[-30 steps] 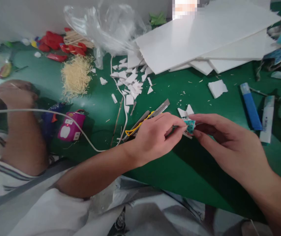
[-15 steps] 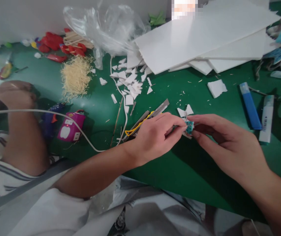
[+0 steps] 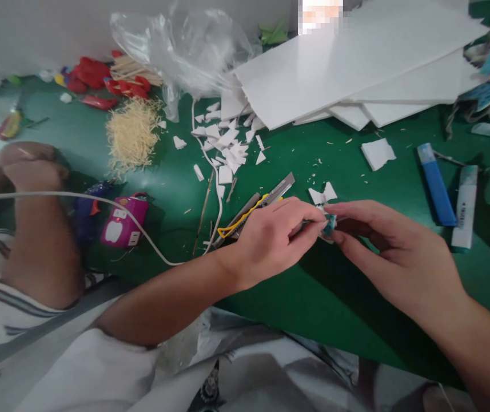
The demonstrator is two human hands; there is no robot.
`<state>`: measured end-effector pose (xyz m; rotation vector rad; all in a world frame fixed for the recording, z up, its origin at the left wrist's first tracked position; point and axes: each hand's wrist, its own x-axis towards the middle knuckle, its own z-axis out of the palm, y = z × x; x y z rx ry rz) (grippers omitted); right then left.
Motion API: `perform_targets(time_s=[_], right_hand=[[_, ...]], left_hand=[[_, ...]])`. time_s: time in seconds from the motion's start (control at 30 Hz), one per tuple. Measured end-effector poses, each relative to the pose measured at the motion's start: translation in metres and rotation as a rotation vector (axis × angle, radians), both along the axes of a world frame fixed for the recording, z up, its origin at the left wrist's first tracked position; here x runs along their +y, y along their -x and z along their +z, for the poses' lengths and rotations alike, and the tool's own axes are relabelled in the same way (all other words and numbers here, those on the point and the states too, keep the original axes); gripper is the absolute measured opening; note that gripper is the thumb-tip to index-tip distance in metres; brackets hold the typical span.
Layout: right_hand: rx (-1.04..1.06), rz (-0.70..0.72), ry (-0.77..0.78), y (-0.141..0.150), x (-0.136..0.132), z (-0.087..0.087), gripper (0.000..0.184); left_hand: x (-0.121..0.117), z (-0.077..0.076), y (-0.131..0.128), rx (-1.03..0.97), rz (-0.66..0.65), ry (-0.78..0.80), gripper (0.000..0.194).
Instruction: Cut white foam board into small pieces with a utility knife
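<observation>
Between my two hands is a small teal patterned piece (image 3: 330, 224), mostly covered by fingertips; its kind I cannot make out. My left hand (image 3: 281, 237) pinches its left side with thumb and forefinger. From the right, my right hand (image 3: 403, 252) grips the same piece between thumb and fingers. White foam scraps (image 3: 324, 193) lie just beyond the fingertips. Beside my left hand rests a box cutter (image 3: 266, 201) with a yellow edge and its blade out, partly hidden by the hand.
White foam boards (image 3: 347, 63) are stacked at the back, near foam offcuts (image 3: 230, 143) and a clear plastic bag (image 3: 193, 51). A white cable (image 3: 150, 243) crosses leftward past a magenta box (image 3: 124, 222). Blue cutter (image 3: 437, 186) lies right. Another person's arm (image 3: 41, 229) rests left.
The teal piece has turned or folded between my fingers, and less of its patterned face shows. Both hands stay nearly in place. The other person's hand has shifted slightly.
</observation>
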<state>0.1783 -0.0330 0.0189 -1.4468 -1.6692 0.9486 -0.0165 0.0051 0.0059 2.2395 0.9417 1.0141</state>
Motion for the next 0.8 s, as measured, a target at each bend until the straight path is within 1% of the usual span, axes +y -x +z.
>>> perform_targets(time_s=[0.33, 0.47, 0.57, 0.8], right_hand=[[-0.006, -0.009, 0.009, 0.0019, -0.0001, -0.0002, 0.02], [-0.025, 0.009, -0.031, -0.0009, -0.0009, 0.0002, 0.025], [-0.074, 0.029, -0.071, -0.0028, -0.0009, 0.0013, 0.029], [-0.245, 0.028, -0.16, -0.0008, -0.0002, 0.0039, 0.025]], left_hand=[[-0.0009, -0.0009, -0.0005, -0.002, -0.023, 0.014, 0.01], [-0.0005, -0.0005, -0.0007, 0.0, -0.018, 0.024, 0.011], [-0.0001, -0.0008, -0.0007, -0.003, -0.026, 0.022, 0.012], [-0.0006, -0.0025, 0.0008, 0.029, -0.033, 0.024, 0.01]])
